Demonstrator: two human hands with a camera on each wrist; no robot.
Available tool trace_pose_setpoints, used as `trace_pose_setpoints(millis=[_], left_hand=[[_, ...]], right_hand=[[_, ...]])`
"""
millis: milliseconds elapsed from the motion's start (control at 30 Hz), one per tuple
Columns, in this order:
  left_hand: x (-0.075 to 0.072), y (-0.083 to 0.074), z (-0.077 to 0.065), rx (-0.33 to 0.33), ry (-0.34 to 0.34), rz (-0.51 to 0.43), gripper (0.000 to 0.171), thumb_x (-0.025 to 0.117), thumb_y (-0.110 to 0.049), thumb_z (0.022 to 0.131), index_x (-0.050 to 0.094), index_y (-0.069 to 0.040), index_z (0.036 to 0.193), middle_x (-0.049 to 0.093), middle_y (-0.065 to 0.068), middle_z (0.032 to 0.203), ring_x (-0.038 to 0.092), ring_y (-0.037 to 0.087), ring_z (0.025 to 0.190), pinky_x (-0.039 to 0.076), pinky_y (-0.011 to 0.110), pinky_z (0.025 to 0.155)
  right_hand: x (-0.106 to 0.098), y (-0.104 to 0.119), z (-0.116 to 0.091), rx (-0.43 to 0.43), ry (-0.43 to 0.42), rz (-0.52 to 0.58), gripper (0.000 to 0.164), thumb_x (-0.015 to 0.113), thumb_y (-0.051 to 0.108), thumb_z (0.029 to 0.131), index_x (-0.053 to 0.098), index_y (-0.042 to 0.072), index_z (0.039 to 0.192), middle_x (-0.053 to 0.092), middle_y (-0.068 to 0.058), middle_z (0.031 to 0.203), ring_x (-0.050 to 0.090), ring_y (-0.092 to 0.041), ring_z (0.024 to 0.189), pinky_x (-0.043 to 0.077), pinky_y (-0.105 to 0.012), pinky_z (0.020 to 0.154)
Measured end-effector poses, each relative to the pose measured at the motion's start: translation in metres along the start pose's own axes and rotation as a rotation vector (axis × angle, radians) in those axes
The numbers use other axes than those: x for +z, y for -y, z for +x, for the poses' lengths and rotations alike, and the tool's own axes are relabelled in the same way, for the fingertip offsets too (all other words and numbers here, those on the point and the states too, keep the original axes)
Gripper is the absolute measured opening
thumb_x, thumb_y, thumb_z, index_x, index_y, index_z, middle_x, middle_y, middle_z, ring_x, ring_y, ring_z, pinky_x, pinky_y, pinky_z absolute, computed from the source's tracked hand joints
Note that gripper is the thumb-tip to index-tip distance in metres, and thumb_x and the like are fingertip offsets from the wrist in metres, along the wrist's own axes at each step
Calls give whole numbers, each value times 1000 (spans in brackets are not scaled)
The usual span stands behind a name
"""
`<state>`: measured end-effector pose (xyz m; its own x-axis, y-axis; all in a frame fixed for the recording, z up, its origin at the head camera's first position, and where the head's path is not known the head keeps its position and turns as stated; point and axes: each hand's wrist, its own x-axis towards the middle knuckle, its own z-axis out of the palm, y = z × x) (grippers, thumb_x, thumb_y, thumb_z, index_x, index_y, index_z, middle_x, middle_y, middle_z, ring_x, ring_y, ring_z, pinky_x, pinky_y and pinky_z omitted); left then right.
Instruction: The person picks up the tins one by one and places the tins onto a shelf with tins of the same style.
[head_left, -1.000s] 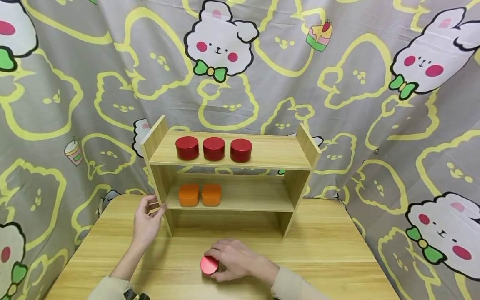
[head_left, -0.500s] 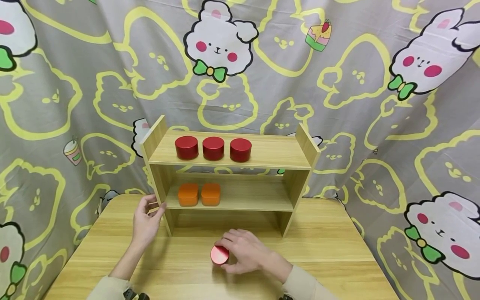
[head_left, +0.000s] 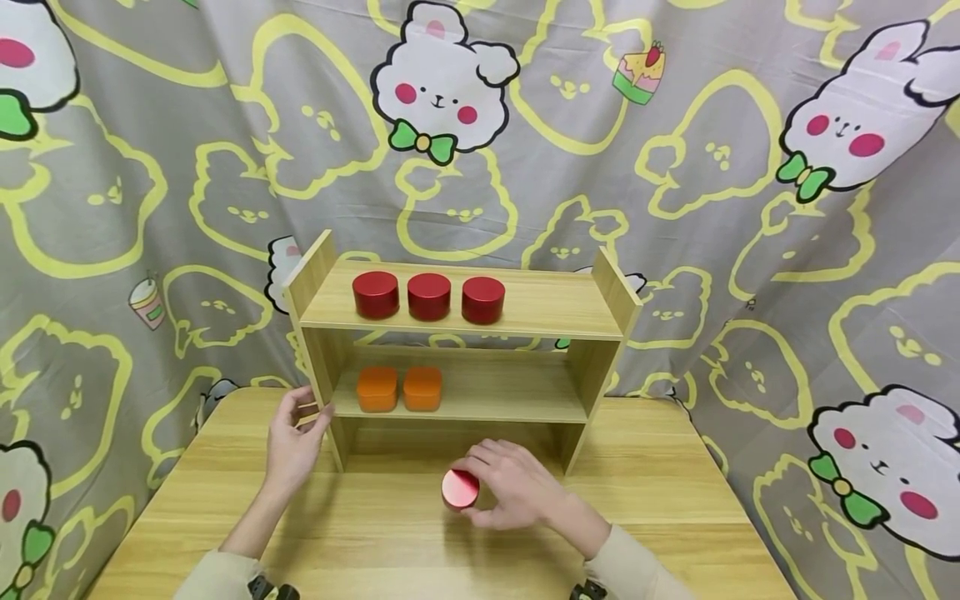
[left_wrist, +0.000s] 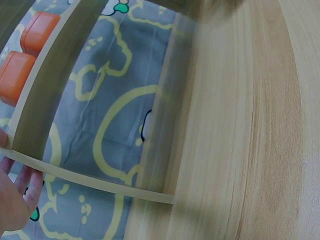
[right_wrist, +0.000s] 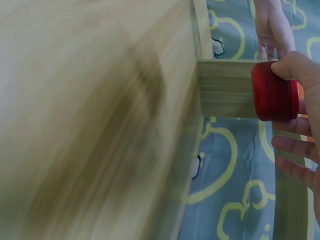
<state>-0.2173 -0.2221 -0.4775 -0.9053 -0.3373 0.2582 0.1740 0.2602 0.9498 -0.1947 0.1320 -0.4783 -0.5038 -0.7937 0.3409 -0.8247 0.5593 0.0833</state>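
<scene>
My right hand holds a round red tin by its side, thumb and fingers on opposite sides, above the table in front of the shelf. The right wrist view shows the tin up close, with two fingers spread below it. At the left end of the small wooden shelf, my left hand grips the side panel. Its thumb is at the panel's front edge, and its fingers lie along the outer face.
Three red tins stand in a row on the top board, towards the left. Two orange rounded-square boxes sit on the middle board's left part. A patterned curtain hangs behind the wooden table.
My right hand has carried the red tin to the right and towards the shelf, up from the table's front. The left hand has stayed at the side panel.
</scene>
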Motion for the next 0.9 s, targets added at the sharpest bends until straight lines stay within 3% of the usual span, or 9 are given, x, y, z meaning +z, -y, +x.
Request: trace_pose_setpoints(millis=[300,500,800,900], left_hand=[[-1,-1,0,17,-3,15,41,70,-7,100,57,1,138,53,-11,113,55,-9,98,50,1,81],[0,-3,1,17,-8,13,39,71,-7,100,58,1,135,54,-9,113,55,-9,98,51,2,82],[2,-2,0,30,-13,-15,35,72,-4,98,59,2,130,57,-6,113,58,-7,97,53,3,81],[2,-2,0,32,-18,-16,34,72,-3,98,60,2,129,56,-8,111,58,-8,96,53,3,81]], right_hand=[[-18,-13,-7,8,-76,-17,61,84,51,76,68,23,127,71,10,113,69,-11,108,59,-38,109],[-26,-18,-9,-18,-146,-35,61,85,50,72,68,21,123,71,9,110,70,-11,105,61,-39,104],[-42,-25,-11,-61,-278,-48,63,87,46,68,69,18,121,71,9,107,67,-10,97,61,-28,87],[-50,-27,-11,-61,-299,-51,62,88,45,68,69,18,121,71,8,107,68,-10,96,62,-30,88]])
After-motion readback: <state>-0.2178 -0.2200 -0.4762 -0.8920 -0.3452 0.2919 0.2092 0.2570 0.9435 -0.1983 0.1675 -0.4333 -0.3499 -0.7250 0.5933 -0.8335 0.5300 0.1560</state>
